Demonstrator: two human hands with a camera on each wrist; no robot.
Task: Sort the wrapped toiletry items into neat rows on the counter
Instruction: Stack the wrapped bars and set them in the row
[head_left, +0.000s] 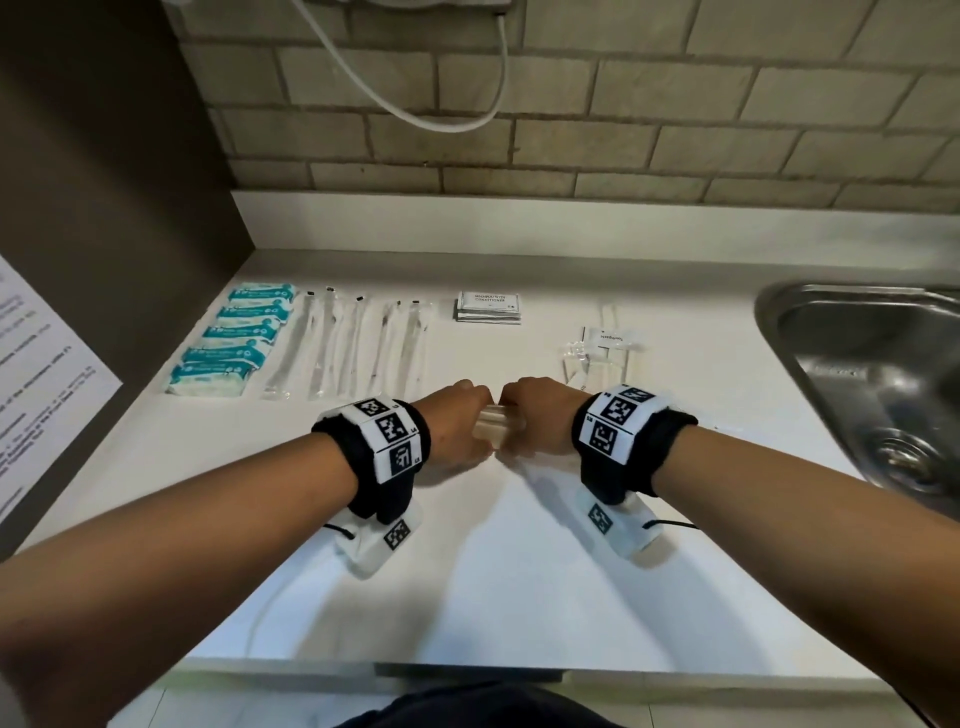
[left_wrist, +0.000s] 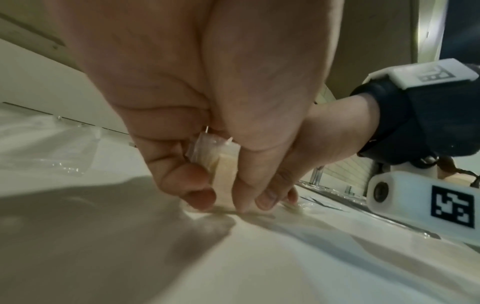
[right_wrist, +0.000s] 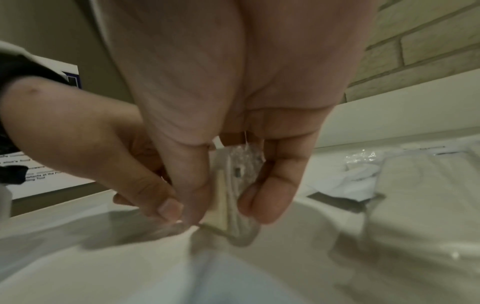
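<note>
Both hands meet at mid-counter and hold one stack of clear-wrapped cream items (head_left: 497, 427) on edge. My left hand (head_left: 457, 415) pinches the left end of the stack (left_wrist: 221, 164) between thumb and fingers. My right hand (head_left: 535, 410) pinches the right end of the stack (right_wrist: 233, 189) the same way. At the back left lies a row of teal-and-white packets (head_left: 234, 338), then a row of clear-wrapped thin sticks (head_left: 358, 348). A small pile of white shampoo sachets (head_left: 488, 306) sits behind the hands. Loose wrapped white items (head_left: 602, 353) lie to the right.
A steel sink (head_left: 872, 374) is set into the white counter (head_left: 519, 571) at the right. A brown side panel with a printed sheet (head_left: 41, 374) closes the left. A tiled wall with a hanging white cable (head_left: 441, 104) stands behind.
</note>
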